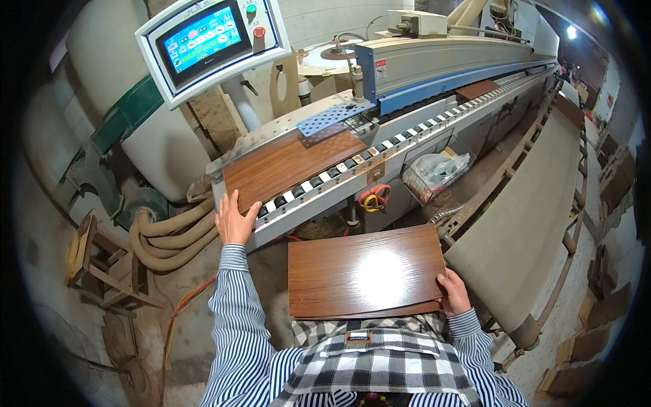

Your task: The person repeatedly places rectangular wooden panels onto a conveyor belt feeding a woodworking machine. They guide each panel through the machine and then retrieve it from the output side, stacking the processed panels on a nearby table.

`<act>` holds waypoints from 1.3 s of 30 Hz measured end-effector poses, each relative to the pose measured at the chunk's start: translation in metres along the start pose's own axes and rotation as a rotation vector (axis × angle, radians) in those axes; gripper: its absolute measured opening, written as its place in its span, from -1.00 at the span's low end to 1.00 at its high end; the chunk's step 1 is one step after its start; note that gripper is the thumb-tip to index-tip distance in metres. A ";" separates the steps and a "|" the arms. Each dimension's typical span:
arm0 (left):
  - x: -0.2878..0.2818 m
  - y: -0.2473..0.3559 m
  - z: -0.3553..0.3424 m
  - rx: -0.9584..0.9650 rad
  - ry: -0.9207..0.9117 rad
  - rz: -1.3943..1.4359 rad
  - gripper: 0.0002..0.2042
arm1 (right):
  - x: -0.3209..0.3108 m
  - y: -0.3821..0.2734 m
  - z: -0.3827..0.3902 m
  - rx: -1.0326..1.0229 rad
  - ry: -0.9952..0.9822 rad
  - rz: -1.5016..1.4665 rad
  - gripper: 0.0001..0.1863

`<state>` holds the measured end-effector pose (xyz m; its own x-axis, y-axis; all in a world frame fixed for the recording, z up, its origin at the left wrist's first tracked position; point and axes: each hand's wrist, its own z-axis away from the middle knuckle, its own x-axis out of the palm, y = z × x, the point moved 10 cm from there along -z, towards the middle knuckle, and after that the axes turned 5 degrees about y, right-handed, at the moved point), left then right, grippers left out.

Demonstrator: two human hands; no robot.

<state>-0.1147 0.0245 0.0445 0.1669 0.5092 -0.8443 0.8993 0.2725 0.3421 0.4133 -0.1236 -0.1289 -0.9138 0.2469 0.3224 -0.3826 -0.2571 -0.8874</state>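
My left hand [234, 218] rests flat on the near end of a brown wood-grain panel [288, 163] lying on the machine's feed table. That panel's far end sits under a blue perforated guard [332, 117]. My right hand [453, 292] grips the right edge of a stack of glossy brown wood-grain panels [363, 271] held against my body. A further panel [476, 89] rides along the machine's track in the distance.
A long edge-processing machine [441, 61] with a roller track [380, 146] runs away to the right. A touch-screen control box [210, 41] hangs at upper left. Ribbed hoses [169, 234] lie on the floor left. A wire basket with plastic [434, 173] sits below the track. A grey conveyor [529, 203] stands right.
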 end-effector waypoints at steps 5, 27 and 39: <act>0.001 -0.004 0.000 0.016 0.005 0.037 -0.26 | -0.006 0.005 -0.001 -0.028 0.043 0.035 -0.67; 0.001 -0.020 -0.003 0.132 -0.040 0.370 -0.39 | -0.001 0.000 0.005 0.013 0.044 0.051 -0.67; 0.004 -0.021 -0.011 0.167 -0.078 0.380 -0.38 | -0.004 0.004 0.002 -0.005 0.041 0.056 -0.66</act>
<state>-0.1374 0.0293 0.0384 0.5234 0.4827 -0.7022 0.8201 -0.0615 0.5689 0.4157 -0.1270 -0.1329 -0.9274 0.2702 0.2586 -0.3302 -0.2668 -0.9054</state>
